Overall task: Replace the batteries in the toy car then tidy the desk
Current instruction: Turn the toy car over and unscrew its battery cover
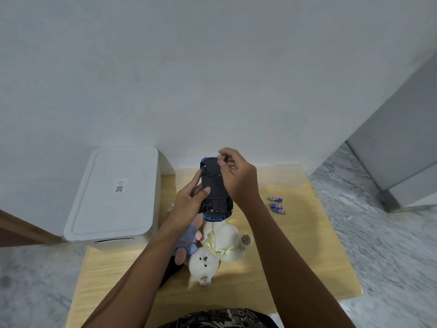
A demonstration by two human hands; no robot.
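Nearest edge of the wooden tabletop [295,268] runs under the person's patterned clothing [220,319]; both forearms reach out over it. Bare wood lies open to the left and right of the arms, widest on the right toward the corner by the marbled floor [390,245].

Between the forearms, a white teddy bear [218,250] lies on its back with a pale yellow ribbon at its neck. A blue and pink plush toy [188,242] lies touching its left side, partly under the left forearm.

Farther right, three small blue batteries [278,205] lie on the wood, well apart from the plush toys, with open wood around them up to the right edge.

Above the bear, held off the tabletop, the toy car [216,189] is upside down, black underside up, blue body showing at both ends. Left hand [189,198] grips its left side, thumb curled across the underside. Right hand [236,176] has fingers curled over the far end of the underside, fingertips pinched together there; cannot tell what they pinch.

Far left, a white lidded box [113,195] with a small label sits at the tabletop's left edge, against the white wall [212,67].
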